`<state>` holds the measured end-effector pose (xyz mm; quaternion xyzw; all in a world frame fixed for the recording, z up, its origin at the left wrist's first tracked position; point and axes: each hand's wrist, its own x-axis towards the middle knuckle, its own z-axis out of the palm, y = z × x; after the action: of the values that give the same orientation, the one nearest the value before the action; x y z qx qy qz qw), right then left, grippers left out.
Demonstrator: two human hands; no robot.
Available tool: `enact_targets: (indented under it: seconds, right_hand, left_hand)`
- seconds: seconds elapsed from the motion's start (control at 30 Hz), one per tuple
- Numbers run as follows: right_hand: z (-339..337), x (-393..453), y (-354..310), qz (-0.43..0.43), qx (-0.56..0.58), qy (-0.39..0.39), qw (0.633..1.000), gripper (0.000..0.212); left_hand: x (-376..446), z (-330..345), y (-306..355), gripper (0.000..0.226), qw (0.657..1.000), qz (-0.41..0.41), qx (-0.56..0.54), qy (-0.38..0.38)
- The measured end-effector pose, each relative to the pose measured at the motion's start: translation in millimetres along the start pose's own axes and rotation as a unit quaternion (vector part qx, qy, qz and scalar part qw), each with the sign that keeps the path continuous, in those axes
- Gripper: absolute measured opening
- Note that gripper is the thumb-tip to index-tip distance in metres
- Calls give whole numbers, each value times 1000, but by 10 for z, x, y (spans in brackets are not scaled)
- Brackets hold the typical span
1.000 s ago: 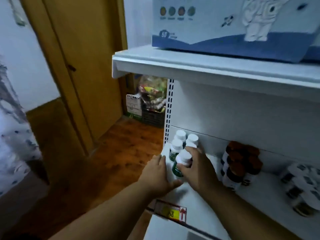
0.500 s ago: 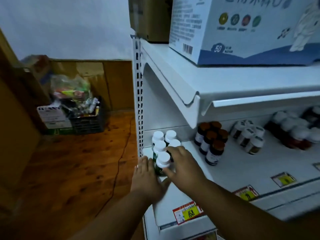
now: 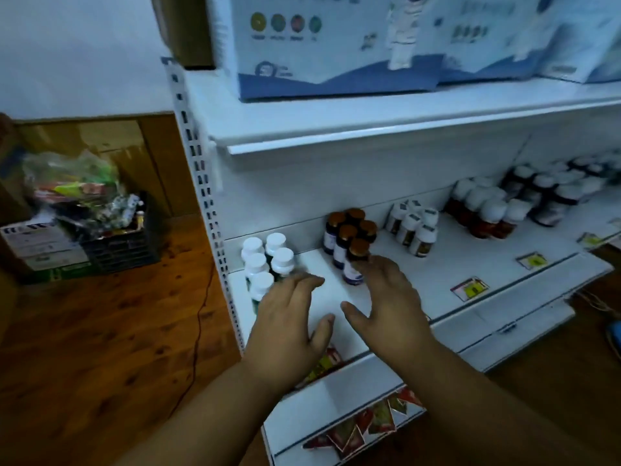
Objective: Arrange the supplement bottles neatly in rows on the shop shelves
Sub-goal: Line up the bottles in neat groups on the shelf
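Counts on the white shelf (image 3: 420, 277): five white-capped bottles (image 3: 267, 260) at the left end, in two short rows running front to back; five brown-capped bottles (image 3: 349, 240) just right of them, also two rows; about five small white-capped bottles (image 3: 413, 227) further right; beyond those, larger clusters too blurred to count. Two hands in view. Yellow price tags (image 3: 470, 288) along the shelf's front edge, three visible.

Change versus 0.5 s earlier: the right hand was then curled over the front white-capped bottle and the left hand lay against that group's left side. Both had since come off. The left hand (image 3: 289, 324) hovered in front of the white-capped group, fingers straight and loosely spread, tips near the frontmost bottle, holding nothing. The right hand (image 3: 389, 297) had shifted right, fingers spread wide, fingertips at the frontmost brown-capped bottle; whether they touched it could not be told. The white-capped group kept its place.

Orientation: all bottles stood upright, long axis vertical, caps up. Rows ran from the shelf's front edge toward the back panel.

Blue-and-white boxes (image 3: 336, 45) sat on the shelf above.
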<state>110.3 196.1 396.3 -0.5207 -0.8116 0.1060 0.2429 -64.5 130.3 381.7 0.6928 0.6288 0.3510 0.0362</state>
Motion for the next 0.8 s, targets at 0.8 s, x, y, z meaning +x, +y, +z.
enact_targets:
  seconds: [0.8]
  right_hand:
    - [-3206,-1294,4361,277,-4,96,956,80]
  left_hand:
    - [1499,3320,4357,66,960,182,-99,-187]
